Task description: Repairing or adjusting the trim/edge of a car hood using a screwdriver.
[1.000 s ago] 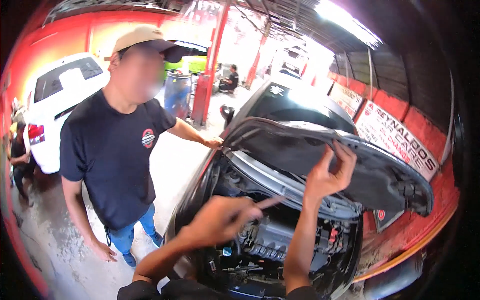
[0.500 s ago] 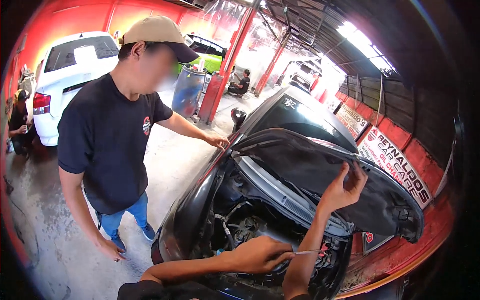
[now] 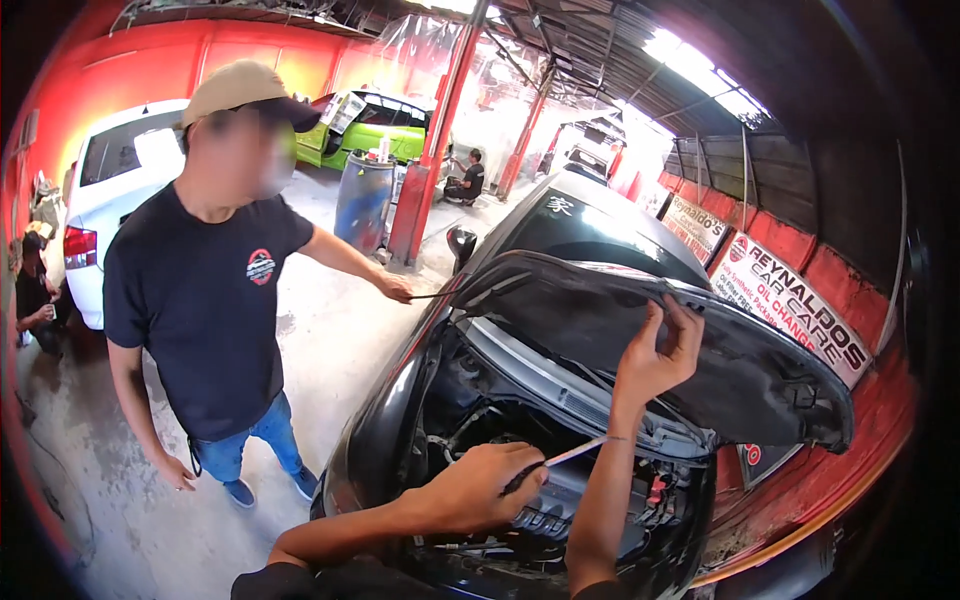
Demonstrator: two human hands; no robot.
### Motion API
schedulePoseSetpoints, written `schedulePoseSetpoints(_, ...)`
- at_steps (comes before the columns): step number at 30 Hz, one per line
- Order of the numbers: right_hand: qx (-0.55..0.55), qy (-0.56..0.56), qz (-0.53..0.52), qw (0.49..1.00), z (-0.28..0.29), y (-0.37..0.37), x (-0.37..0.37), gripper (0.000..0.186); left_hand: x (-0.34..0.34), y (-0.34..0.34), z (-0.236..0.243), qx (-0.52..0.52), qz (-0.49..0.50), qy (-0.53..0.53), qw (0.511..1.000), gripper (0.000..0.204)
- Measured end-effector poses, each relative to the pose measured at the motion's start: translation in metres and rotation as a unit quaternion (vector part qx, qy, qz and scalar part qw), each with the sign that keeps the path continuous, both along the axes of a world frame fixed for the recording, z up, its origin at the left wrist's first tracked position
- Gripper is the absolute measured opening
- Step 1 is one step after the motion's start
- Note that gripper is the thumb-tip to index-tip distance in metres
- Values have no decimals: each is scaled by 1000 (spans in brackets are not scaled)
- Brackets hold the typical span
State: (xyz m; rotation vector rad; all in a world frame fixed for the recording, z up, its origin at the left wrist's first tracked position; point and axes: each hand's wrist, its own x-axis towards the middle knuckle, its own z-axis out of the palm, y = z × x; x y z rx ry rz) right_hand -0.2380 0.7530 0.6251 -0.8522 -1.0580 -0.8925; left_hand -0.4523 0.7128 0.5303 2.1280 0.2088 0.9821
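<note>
My left hand (image 3: 485, 487) is closed around the dark handle of a slim metal-shafted tool (image 3: 578, 453) that looks like a screwdriver. Its shaft points up and right, reaching my right wrist, above the engine bay (image 3: 545, 520). Higher up, my right hand (image 3: 660, 350) has its bent fingers and thumb at the raised black car hood (image 3: 740, 370), holding it; the exact fingertip contact is hard to make out. The hood's dark underside faces me. At the left, a co-worker's hand (image 3: 393, 287) holds a thin dark rod (image 3: 435, 295) reaching toward the hood's corner.
A co-worker (image 3: 215, 290) in a dark shirt and cap stands beside the black car's fender (image 3: 375, 410). Behind are a white car (image 3: 115, 220), a blue drum (image 3: 366, 200), a red post (image 3: 425, 180) and a green car (image 3: 385, 130). Signboards (image 3: 785, 300) line the right wall.
My left hand has risen and turned, so the tool now slants upward. The co-worker's hand has drawn back from the hood's corner, with a thin rod now showing. My right hand stays at the hood.
</note>
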Motion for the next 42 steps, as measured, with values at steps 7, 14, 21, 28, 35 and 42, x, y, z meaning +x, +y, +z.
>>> schedulePoseSetpoints(7, 7, -22, 14, 1000, 3, 5, 1, 20, -5, -8, 16, 25, 6, 10, 1000, 14)
schedulePoseSetpoints(14, -2, -15, 19, 1000, 0, 0, -4, 20, -11, -24, 29, 53, 51, 48, 996, 10)
schedulePoseSetpoints(21, 10, -41, 61, 997, 1, 2, -8, 22, -18, -36, 46, 119, 109, 112, 981, 7)
schedulePoseSetpoints(28, 9, -28, 91, 995, 1, 0, -8, 23, -20, -39, 60, 172, 141, 83, 971, 10)
schedulePoseSetpoints(35, 5, -15, 126, 992, 0, 3, -12, 22, -23, -39, 52, 195, 149, 113, 963, 12)
schedulePoseSetpoints(42, -7, -3, 161, 987, -1, 2, -15, 21, -22, -35, 61, 196, 158, 71, 965, 14)
